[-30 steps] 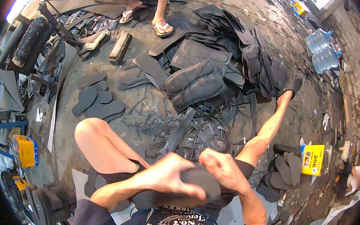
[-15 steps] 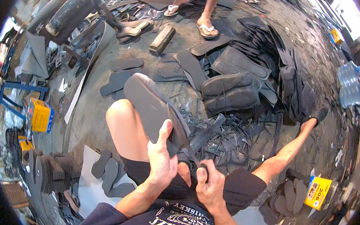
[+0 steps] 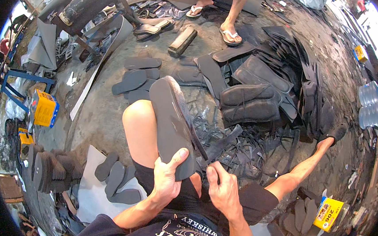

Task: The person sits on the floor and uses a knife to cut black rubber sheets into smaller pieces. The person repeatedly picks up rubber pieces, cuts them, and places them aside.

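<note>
My left hand (image 3: 166,176) is closed around the near end of a dark grey shoe sole (image 3: 169,125), its thumb pressed on the flat face. The sole stands tilted against my bent left knee. Along its right edge runs a thin dark strip (image 3: 199,145), apart from the sole at its lower end. Just below and right of that end, my right hand (image 3: 225,189) is closed with the thumb against bent fingers. Whatever it grips is hidden by the fingers.
Dark offcut strips (image 3: 257,152) lie piled between my legs. Beyond them are bundled soles (image 3: 250,105) and a stack of dark sheets (image 3: 287,54). Loose soles (image 3: 132,80) lie ahead-left. Another person's sandalled foot (image 3: 230,32) is at the far side. A yellow box (image 3: 328,214) stands right.
The sole has turned more upright and shifted right in the view. My right hand has moved slightly right and up; the dark handle-like thing seen in it before no longer shows.
</note>
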Demonstrator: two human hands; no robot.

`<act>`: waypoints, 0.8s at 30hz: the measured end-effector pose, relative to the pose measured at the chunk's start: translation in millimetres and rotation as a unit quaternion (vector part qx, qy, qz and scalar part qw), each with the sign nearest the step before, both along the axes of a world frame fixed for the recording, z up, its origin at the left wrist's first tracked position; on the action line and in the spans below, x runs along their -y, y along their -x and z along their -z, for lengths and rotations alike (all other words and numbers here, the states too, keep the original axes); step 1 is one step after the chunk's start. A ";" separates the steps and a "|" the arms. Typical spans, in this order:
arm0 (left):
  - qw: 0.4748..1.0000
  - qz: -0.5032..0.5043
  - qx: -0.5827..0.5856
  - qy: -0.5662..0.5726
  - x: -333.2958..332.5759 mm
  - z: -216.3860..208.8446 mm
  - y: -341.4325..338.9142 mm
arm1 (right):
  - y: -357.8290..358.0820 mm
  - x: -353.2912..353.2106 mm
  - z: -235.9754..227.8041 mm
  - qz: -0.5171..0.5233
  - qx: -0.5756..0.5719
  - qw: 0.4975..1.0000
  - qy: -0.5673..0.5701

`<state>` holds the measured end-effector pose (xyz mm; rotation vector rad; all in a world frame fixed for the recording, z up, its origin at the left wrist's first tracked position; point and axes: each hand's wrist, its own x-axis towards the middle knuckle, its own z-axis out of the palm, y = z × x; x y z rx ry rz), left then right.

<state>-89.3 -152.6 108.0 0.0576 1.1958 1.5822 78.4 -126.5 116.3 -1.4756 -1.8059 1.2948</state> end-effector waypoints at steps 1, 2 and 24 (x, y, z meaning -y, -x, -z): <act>1.000 0.008 0.004 -0.001 2.8 -0.1 2.2 | 5.0 -9.3 -1.4 -0.010 -0.010 1.000 0.002; 1.000 0.016 0.007 -0.001 6.1 0.3 4.9 | 10.7 -18.8 -7.4 -0.024 0.016 0.999 0.044; 0.945 0.298 -0.083 -0.102 0.2 21.1 13.9 | -48.9 40.3 9.2 0.091 -0.134 0.971 0.173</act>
